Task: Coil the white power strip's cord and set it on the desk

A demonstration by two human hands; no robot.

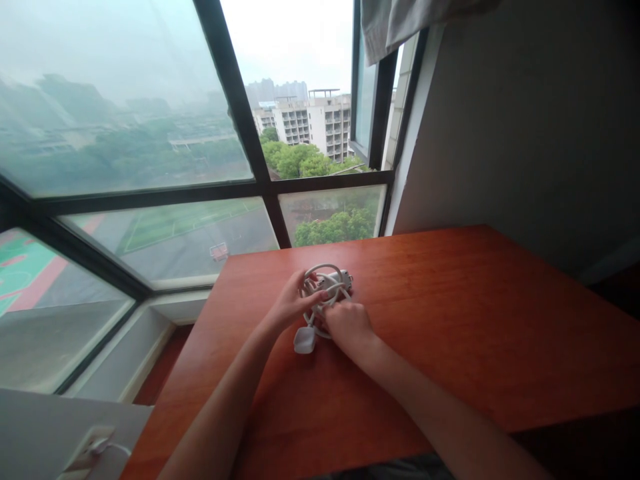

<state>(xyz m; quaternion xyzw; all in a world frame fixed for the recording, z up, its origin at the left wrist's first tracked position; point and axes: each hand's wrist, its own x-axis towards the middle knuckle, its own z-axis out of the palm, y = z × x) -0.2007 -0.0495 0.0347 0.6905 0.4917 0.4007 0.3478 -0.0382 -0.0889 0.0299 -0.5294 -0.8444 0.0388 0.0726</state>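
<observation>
A white power strip with its white cable looped around it [330,281] lies on the reddish wooden table [450,320], near the far left side. Its white plug [305,339] rests on the table just in front of the bundle. My left hand [295,301] grips the coiled cable from the left, fingers curled over the loops. My right hand [347,327] is closed on the cable from the near side, knuckles up, fingertips hidden under the bundle.
A large window with dark frames [240,113] stands behind the table, looking out on buildings and a sports field. A grey wall [525,120] is on the right. At the lower left a white wall socket holds a plug [90,448]. Cloth hangs at the top [400,23].
</observation>
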